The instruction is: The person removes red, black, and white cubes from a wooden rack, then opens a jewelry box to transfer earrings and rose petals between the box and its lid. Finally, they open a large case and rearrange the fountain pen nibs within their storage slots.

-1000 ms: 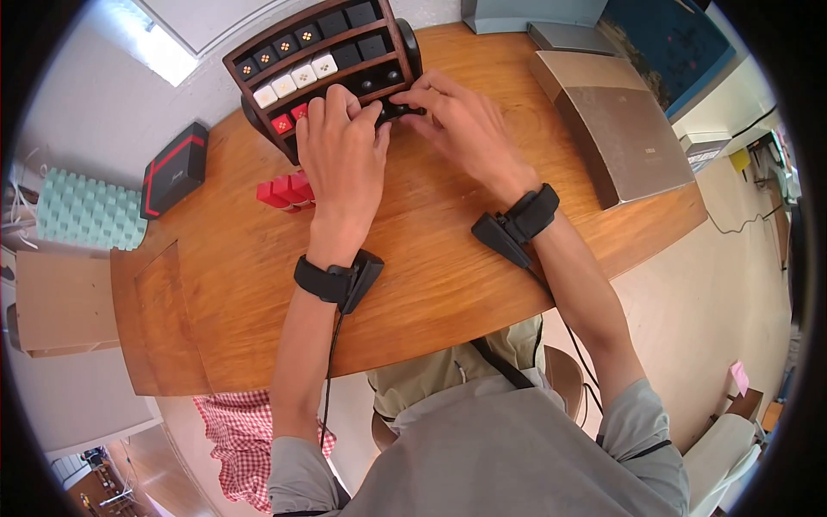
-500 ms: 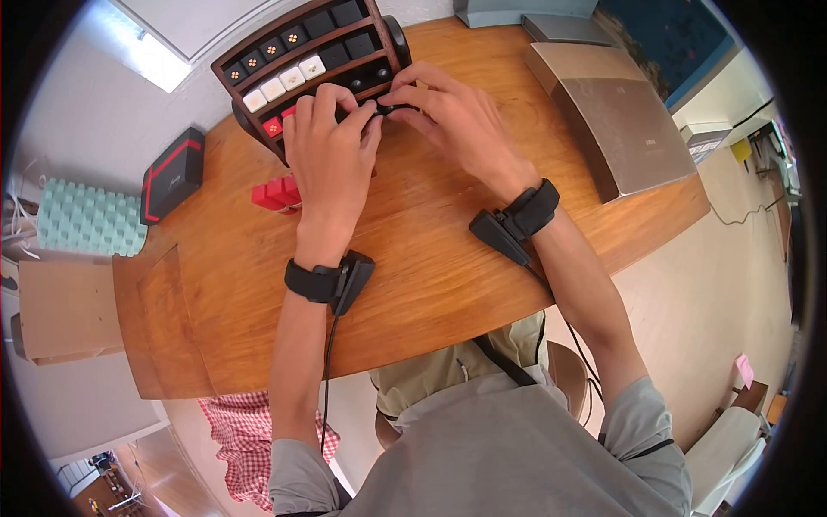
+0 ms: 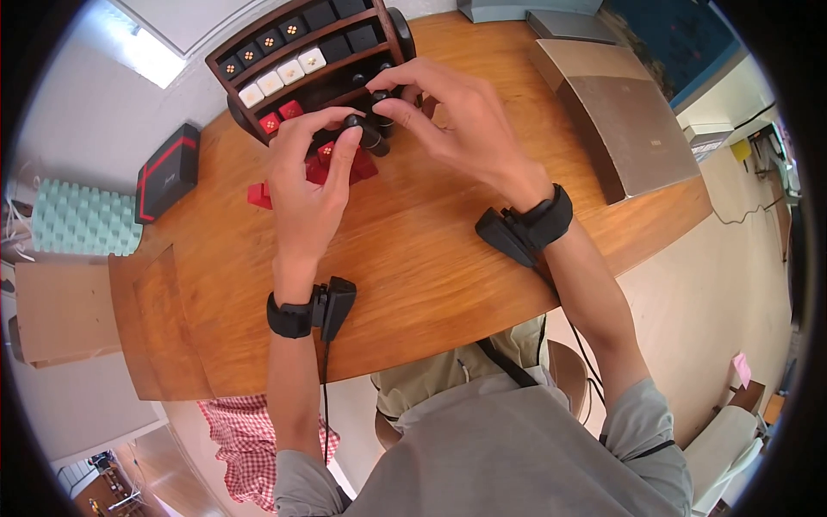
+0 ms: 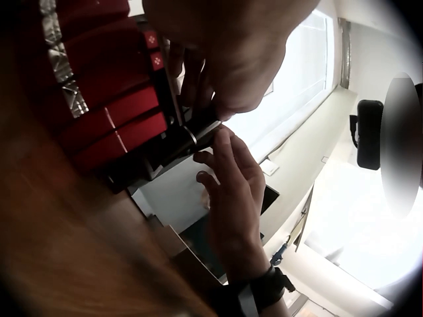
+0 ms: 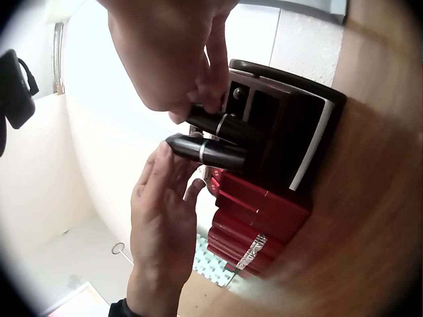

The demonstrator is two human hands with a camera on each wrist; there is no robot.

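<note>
My left hand [image 3: 301, 185] pinches a black bullet-shaped lipstick tube [image 5: 221, 154] between thumb and fingers. Right beside it, my right hand [image 3: 469, 125] pinches a second black lipstick tube [image 5: 231, 129] by its rounded end. Each tube has a silver band, and in the right wrist view the two lie nearly parallel. Both hands are at the lower front of a dark wooden rack [image 3: 394, 43]. Red square-ended boxes [image 5: 261, 205] stand close to the tubes, partly behind my left hand in the head view.
The rack bears rows of black boxes [image 3: 269, 38], white boxes [image 3: 291, 71] and red boxes [image 3: 290, 109]. A black box with red ribbon [image 3: 168, 175] is at the left, beside green foam [image 3: 86, 214]. On the right lies a large brown box [image 3: 624, 129].
My hands were close together with dark pieces at the rack's lower shelf. My left hand has turned and moved toward me, uncovering red boxes; two separate black tubes now show.
</note>
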